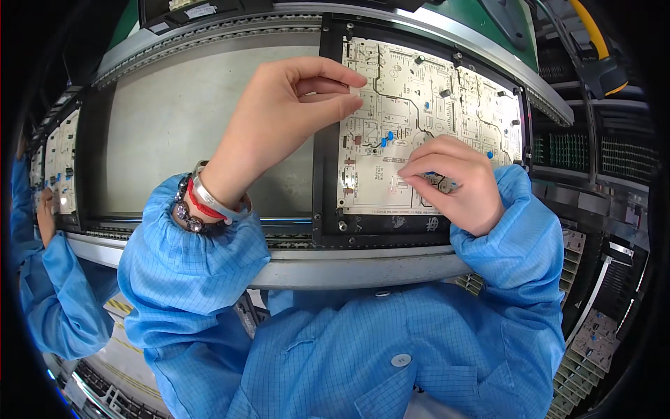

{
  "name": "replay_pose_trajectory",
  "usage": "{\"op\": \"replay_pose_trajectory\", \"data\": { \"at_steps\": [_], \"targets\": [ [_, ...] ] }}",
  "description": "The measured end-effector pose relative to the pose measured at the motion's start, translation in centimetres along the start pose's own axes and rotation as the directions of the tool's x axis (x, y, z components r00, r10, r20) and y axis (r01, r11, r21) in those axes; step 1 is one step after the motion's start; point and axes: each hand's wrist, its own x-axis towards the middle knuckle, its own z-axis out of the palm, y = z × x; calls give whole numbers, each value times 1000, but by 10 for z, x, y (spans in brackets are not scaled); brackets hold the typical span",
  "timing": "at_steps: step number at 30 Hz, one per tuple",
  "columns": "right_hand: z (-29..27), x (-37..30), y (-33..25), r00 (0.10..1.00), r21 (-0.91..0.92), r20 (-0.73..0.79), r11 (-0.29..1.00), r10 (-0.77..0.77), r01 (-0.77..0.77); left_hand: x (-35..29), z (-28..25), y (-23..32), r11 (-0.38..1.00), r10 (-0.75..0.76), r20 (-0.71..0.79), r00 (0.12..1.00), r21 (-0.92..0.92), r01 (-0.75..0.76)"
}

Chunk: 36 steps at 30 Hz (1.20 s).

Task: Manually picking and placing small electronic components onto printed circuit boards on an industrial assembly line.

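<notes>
A cream-coloured circuit board (401, 105) lies in a black carrier frame (326, 140) in front of me, at the right. Small blue disc-shaped components (388, 138), black cylindrical ones and other small parts stand on it. Over the board's upper left edge reaches my left hand (296, 101), with a gap between thumb and index finger and nothing visible in it. My right hand (457, 183) is low over the board's lower middle, thumb and index fingertips pinched together near its surface. Whatever they hold, if anything, is too small to make out.
The carrier rests on a conveyor with metal rails (363, 269); a pale flat surface (202, 119) lies left of it. At the far left a co-worker's hand (46, 209) is beside another board (64, 164). Racks (628, 157) and a yellow-and-black tool (601, 70) stand at the right.
</notes>
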Motion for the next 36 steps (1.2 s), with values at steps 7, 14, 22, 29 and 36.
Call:
{"op": "replay_pose_trajectory", "data": {
  "at_steps": [7,14,22,29,36],
  "targets": [
    [3,-3,5,1000,64,-23,998,3,-2,1,5,1,999,-24,-12,1000,-30,24],
    [5,-6,5,994,-51,-63,995,-88,85,5,10,5,998,-35,-34,999,-50,34],
    [-80,18,-15,978,-376,205,926,34,47,23,42,14,945,125,8,992,303,-122],
    [-129,117,-6,939,-535,-208,836,-273,125,63,115,8,724,331,269,904,542,-426],
    [-130,125,7,990,-621,-63,772,124,-136,55,109,9,664,209,233,950,679,-313]
  ]
}}
